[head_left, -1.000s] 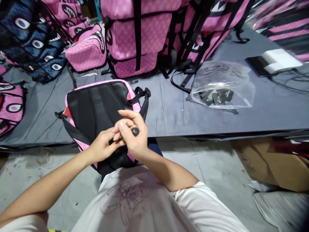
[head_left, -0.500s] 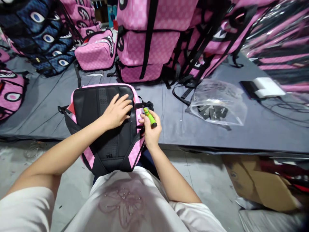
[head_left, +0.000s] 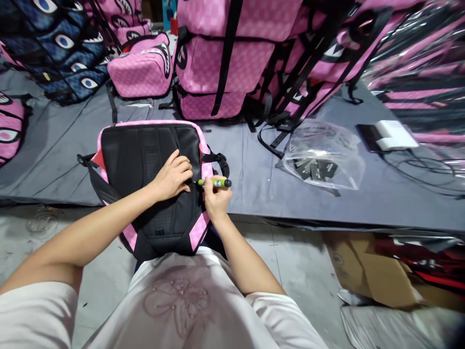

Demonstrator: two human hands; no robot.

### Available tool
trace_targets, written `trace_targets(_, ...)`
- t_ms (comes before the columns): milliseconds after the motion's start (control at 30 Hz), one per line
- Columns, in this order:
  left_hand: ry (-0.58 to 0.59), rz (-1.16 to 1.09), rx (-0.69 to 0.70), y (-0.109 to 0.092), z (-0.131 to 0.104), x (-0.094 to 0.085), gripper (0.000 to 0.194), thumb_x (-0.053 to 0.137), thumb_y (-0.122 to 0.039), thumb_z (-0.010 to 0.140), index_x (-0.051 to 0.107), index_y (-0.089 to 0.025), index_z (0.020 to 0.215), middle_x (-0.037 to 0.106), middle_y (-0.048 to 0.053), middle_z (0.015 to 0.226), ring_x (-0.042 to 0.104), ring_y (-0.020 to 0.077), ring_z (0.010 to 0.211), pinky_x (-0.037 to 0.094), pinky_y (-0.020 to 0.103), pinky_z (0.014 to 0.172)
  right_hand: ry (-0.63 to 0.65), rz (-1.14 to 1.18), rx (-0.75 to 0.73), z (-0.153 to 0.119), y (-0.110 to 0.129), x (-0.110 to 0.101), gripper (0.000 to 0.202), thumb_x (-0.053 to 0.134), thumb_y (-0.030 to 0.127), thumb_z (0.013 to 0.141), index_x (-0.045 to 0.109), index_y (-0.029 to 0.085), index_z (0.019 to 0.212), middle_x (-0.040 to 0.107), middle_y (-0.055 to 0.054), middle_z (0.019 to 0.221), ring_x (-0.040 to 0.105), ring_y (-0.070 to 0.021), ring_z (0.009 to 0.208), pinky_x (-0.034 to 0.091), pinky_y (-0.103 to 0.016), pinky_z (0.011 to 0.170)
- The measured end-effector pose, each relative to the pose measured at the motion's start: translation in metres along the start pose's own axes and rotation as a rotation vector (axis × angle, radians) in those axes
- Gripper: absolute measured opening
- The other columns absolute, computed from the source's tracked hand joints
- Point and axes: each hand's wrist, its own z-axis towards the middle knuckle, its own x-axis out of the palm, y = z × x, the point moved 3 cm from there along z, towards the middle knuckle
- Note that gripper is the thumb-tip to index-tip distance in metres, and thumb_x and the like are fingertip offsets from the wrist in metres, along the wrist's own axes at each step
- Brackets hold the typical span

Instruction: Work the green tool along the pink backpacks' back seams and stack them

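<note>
A pink checked backpack [head_left: 145, 145] lies with its black padded back panel up, partly on the table edge and partly against my lap. My left hand [head_left: 172, 177] rests on the right half of that panel, fingers bent and drawn together on the fabric. In my right hand [head_left: 217, 198] is a short green pen-shaped tool [head_left: 217, 183] with a black end. Its thin tip points left at the panel, close to my left fingertips. Whether the tip touches the fabric is too small to tell. A black side strap [head_left: 220, 162] loops out just above my right hand.
Stacked pink backpacks [head_left: 221, 63] stand behind, with blue ones [head_left: 69, 58] at the left. On the table [head_left: 254, 194], a clear plastic bag [head_left: 327, 150] of black tags lies to the right, beside a white device [head_left: 395, 135] with cables. Cardboard [head_left: 385, 271] lies below.
My left hand has gone from spread flat to fingers bent together. My right hand has turned the green tool level, its tip now over the back panel. The view has shifted slightly.
</note>
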Motion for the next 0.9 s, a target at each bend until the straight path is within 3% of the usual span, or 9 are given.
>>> trace_targets(200,-0.038,-0.04,0.011,0.001,-0.0055,0.0036,0.03,0.072,-0.041,0.083,0.068,-0.016,0.098,0.068,0.012,0.111,0.052,0.0316,0.123,0.029,0.065,0.119,0.008,-0.059,-0.063,0.002,0.0037,0.0018,0.032,0.049,0.049,0.096,0.057,0.021,0.083,0.07,-0.005,0.073,0.065,-0.0166,0.061,0.05,-0.029,0.063)
trace_targets(567,-0.075,-0.028,0.009,-0.0011,-0.0073,0.0036,0.026,0.071,-0.038,0.084,0.067,-0.016,0.097,0.068,0.011,0.109,0.054,0.0313,0.12,0.032,0.064,0.118,0.029,-0.1,-0.044,0.0046,0.0083,0.0007,0.034,0.048,0.049,0.096,0.058,0.02,0.082,0.07,-0.005,0.07,0.065,-0.0164,0.059,0.05,-0.028,0.063)
trace_targets(900,-0.124,0.002,0.05,0.002,-0.009,0.0057,0.029,0.069,-0.044,0.086,0.066,-0.017,0.095,0.069,0.011,0.106,0.055,0.0313,0.117,0.035,0.064,0.116,0.02,-0.04,-0.062,0.0085,0.0096,0.0032,0.033,0.051,0.047,0.097,0.061,0.02,0.08,0.072,-0.005,0.07,0.067,-0.0176,0.057,0.049,-0.029,0.059)
